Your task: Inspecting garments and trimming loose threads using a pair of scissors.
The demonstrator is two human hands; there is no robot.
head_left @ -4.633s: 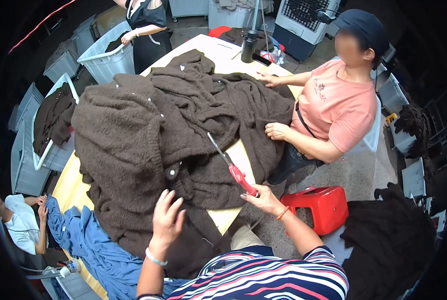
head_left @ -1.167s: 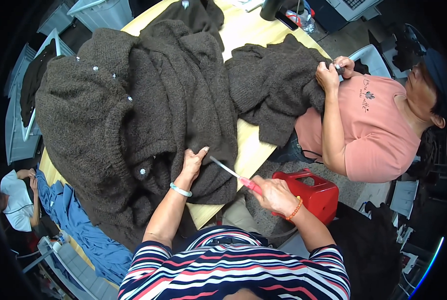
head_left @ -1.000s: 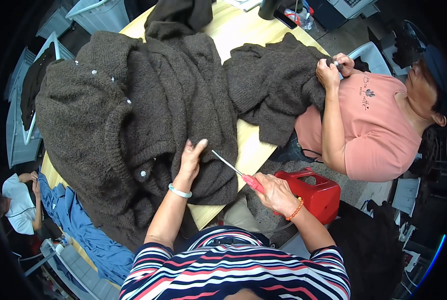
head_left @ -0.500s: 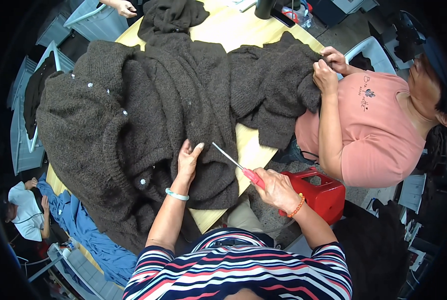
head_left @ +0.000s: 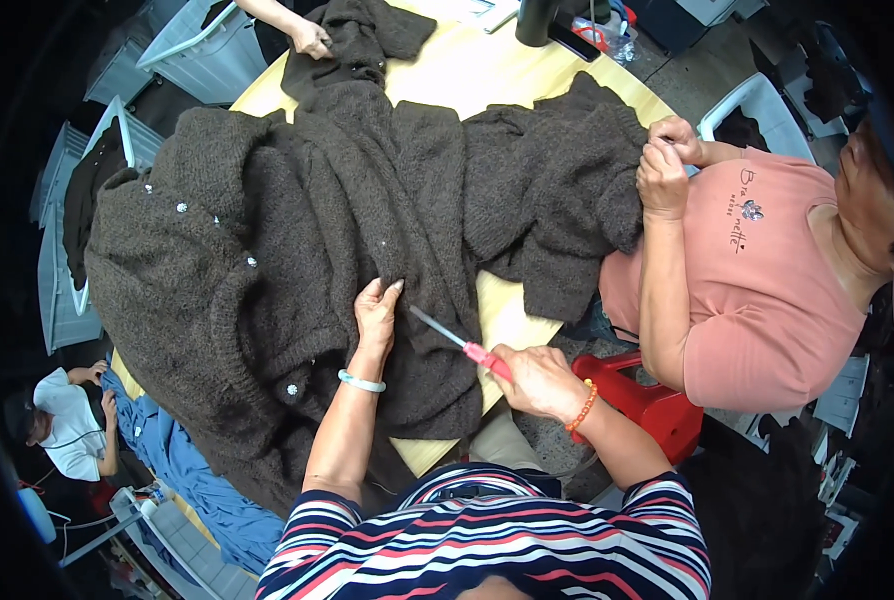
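Note:
A pile of dark brown knitted sweaters [head_left: 307,220] with pearly round buttons covers most of the table before me. My left hand [head_left: 377,318], with a pale bangle at the wrist, pinches the front part of the knit, thumb beside the fingers. To its right, my right hand [head_left: 542,380] is closed round the red handle of a hand tool [head_left: 489,360] with a long thin metal shaft. The shaft points up and left; its tip is close to the left fingers, above the cloth. Whether it touches the knit I cannot tell.
A co-worker in a pink shirt [head_left: 767,270] handles brown knit at the right; another person's hand [head_left: 312,42] rests on it at the back. A red stool [head_left: 667,410] stands by my right arm. Blue cloth [head_left: 187,480] lies left, near white crates [head_left: 207,45] and the yellow table [head_left: 467,70].
My left thumb has drawn in toward the fingers on the knit. The tool has come left and slightly down, nearer that hand. The far hand has reached onto the back garment.

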